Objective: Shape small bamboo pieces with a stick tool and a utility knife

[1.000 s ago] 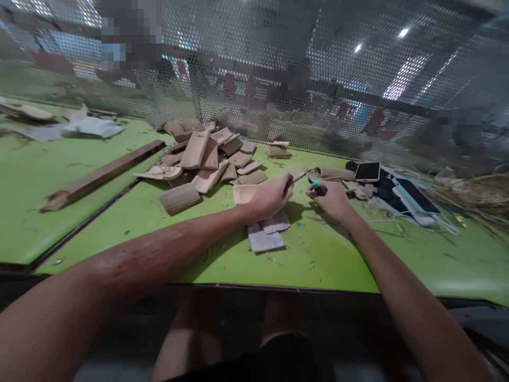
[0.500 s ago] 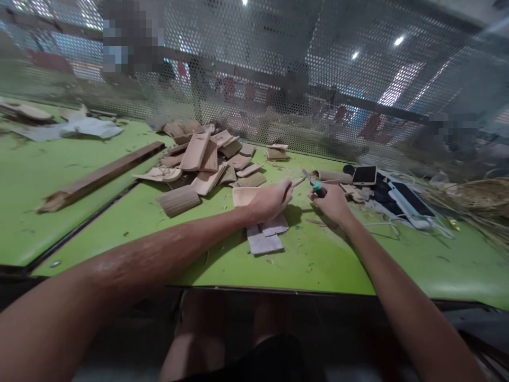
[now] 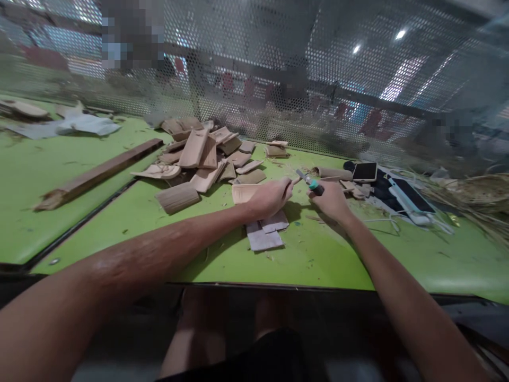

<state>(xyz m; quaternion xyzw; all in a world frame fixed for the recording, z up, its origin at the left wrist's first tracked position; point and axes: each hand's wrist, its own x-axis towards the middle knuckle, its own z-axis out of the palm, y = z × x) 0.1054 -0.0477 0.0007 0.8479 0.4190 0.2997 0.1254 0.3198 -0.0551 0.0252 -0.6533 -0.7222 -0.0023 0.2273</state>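
My left hand [image 3: 271,199] is closed on a thin wooden piece [image 3: 296,181] whose tip points right. A knife [image 3: 314,184] with a green and black handle sits in my closed right hand [image 3: 329,200], its blade pointing up and left, close to the tip of the piece. Under and beside my left wrist lie a pale curved wooden piece [image 3: 243,193] and some whitish paper sheets [image 3: 265,240]. The far end of the thin piece inside my left fist is hidden.
Behind my left arm is a pile of curved wooden pieces [image 3: 194,151]. A long wooden bar [image 3: 103,168] lies at the left. At the right are a hollow tube [image 3: 334,174], a phone [image 3: 365,172], another phone [image 3: 412,195] and cables. A perforated screen [image 3: 254,90] stands behind.
The knife blade has moved slightly left and away from the tip of the thin piece, and its handle shows more. My left hand has barely moved. The view has shifted a little.
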